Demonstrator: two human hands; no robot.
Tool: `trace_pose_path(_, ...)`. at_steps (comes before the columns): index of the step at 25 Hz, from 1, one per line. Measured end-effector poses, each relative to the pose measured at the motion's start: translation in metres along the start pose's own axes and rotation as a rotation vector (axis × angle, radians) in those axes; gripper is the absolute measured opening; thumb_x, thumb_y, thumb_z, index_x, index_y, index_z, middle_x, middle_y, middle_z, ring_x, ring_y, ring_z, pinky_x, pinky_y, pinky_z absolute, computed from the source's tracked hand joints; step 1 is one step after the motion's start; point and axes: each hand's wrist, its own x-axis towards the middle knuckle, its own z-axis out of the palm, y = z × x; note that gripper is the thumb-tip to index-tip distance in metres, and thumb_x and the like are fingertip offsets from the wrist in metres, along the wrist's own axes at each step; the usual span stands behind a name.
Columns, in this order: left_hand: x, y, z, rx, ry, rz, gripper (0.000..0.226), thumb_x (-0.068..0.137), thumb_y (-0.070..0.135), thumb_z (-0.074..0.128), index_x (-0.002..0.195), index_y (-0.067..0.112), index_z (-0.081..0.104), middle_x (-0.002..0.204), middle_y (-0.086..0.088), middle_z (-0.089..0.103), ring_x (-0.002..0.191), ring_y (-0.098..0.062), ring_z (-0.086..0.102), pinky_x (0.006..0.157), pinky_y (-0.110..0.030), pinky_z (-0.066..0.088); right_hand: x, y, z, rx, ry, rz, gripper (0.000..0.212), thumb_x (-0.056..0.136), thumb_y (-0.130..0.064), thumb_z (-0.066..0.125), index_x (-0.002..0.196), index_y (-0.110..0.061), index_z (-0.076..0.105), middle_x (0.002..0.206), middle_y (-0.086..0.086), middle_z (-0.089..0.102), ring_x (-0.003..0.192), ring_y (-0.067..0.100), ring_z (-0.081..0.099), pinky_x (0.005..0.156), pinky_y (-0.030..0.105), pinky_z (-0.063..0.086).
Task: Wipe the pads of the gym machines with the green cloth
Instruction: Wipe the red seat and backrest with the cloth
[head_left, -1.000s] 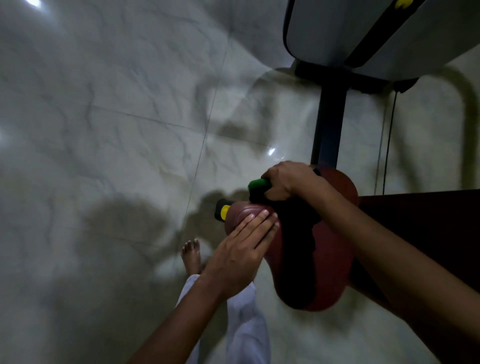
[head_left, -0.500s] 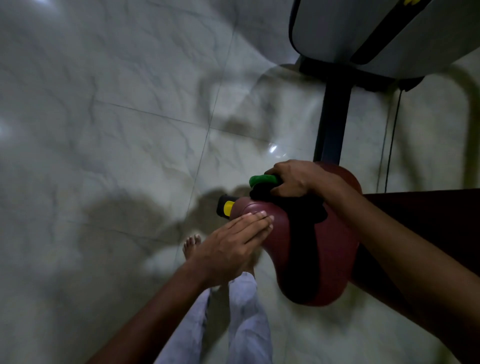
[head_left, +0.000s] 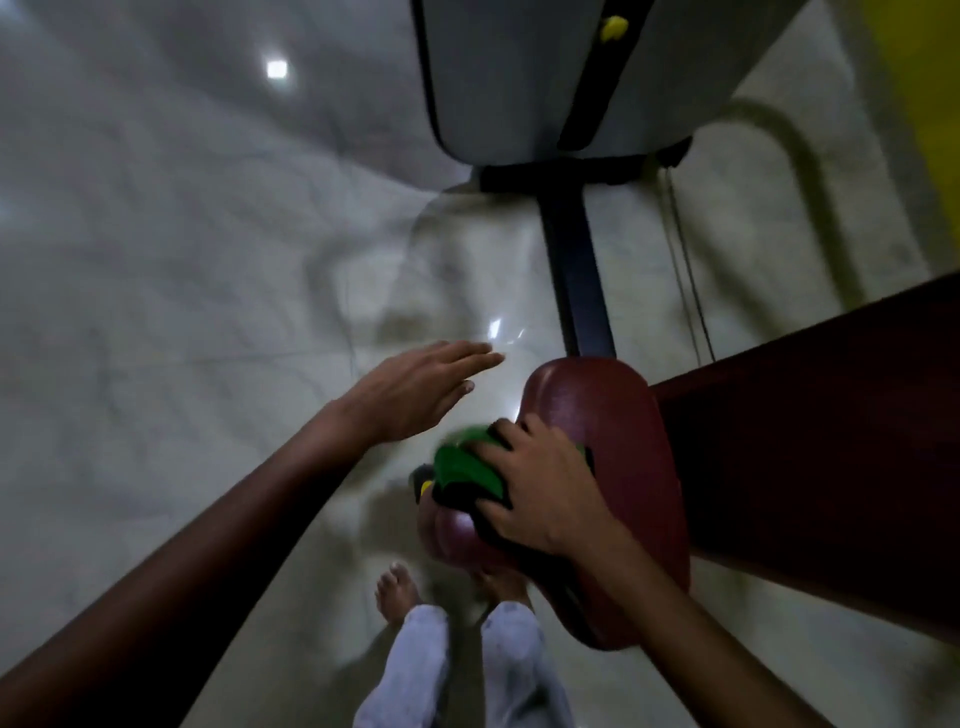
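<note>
The left hand (head_left: 415, 397) has lifted off the pad (head_left: 613, 467), fingers straight; the right hand (head_left: 540, 493) grips the cloth (head_left: 462, 465) on the pad's near end, the pad's length running away beyond its knuckles.

dim room, glossy pale marble floor (head_left: 156, 270) reflecting a ceiling light (head_left: 277, 69).

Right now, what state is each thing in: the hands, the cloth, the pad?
left hand: open, fingers straight, in the air, touching nothing
right hand: pressing the green cloth onto the pad
green cloth: bunched under the right hand, on the pad's near-left edge
maroon pad: tilted on its black post, partly covered
</note>
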Motion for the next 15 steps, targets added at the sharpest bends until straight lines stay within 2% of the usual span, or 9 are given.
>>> trace_pose_path(2, 0.049, 0.008, -0.002, 0.107, -0.167, 0.229, 0.043, 0.101, 0.026, 0.039, 0.143, 0.016, 0.041, 0.146, -0.008, 0.044, 0.131, -0.023, 0.044, 0.105, -0.027, 0.033, -0.003, -0.003, 0.005, 0.010, 0.066, 0.033, 0.054, 0.069, -0.053, 0.047, 0.114, -0.027, 0.063, 0.103, 0.001, 0.062, 0.089, 0.024, 0.055, 0.066, 0.033, 0.042)
trace_pose_path(5, 0.108, 0.018, 0.003, 0.271, -0.324, 0.526, 0.057, 0.098, 0.041, 0.016, 0.146, 0.016, 0.036, 0.150, -0.009, 0.037, 0.136, -0.025, 0.038, 0.110, -0.035, 0.030, -0.003, -0.006, 0.006, 0.087, 0.054, 0.047, 0.048, 0.075, -0.049, 0.060, 0.113, -0.022, 0.062, 0.109, 0.006, 0.059, 0.099, 0.029, 0.053, 0.073, 0.038, 0.042)
trace_pose_path(8, 0.136, 0.036, 0.027, 0.407, -0.554, 0.679, 0.066, 0.095, 0.048, 0.000, 0.152, 0.019, 0.014, 0.159, -0.005, 0.012, 0.146, -0.020, 0.012, 0.117, -0.031, 0.008, -0.011, -0.020, 0.008, 0.203, 0.149, 0.025, 0.039, 0.074, -0.046, 0.062, 0.100, -0.018, 0.065, 0.099, 0.006, 0.058, 0.092, 0.028, 0.053, 0.071, 0.038, 0.045)
trace_pose_path(10, 0.138, 0.037, 0.036, 0.435, -0.604, 0.720, 0.069, 0.093, 0.053, -0.007, 0.152, 0.018, 0.005, 0.160, -0.004, 0.003, 0.147, -0.019, 0.000, 0.118, -0.030, 0.000, -0.017, -0.029, 0.014, 0.180, 0.200, 0.001, 0.036, 0.074, -0.047, 0.055, 0.097, -0.022, 0.064, 0.097, 0.002, 0.059, 0.089, 0.023, 0.054, 0.072, 0.036, 0.046)
trace_pose_path(12, 0.143, 0.035, 0.041, 0.410, -0.593, 0.760, 0.073, 0.090, 0.056, -0.009, 0.152, 0.018, 0.003, 0.160, -0.005, 0.001, 0.147, -0.020, -0.002, 0.120, -0.035, 0.003, -0.021, -0.029, 0.017, 0.189, 0.241, 0.061, 0.035, 0.073, -0.046, 0.048, 0.097, -0.025, 0.063, 0.095, -0.002, 0.058, 0.086, 0.020, 0.054, 0.069, 0.033, 0.043)
trace_pose_path(15, 0.151, 0.029, 0.043, 0.401, -0.616, 0.836, 0.070, 0.095, 0.054, 0.000, 0.151, 0.014, 0.010, 0.159, -0.009, 0.008, 0.147, -0.022, 0.005, 0.120, -0.038, 0.009, -0.018, -0.036, 0.016, 0.233, 0.235, 0.219, 0.033, 0.067, -0.050, 0.059, 0.091, -0.028, 0.063, 0.091, -0.005, 0.056, 0.083, 0.020, 0.052, 0.066, 0.031, 0.034)
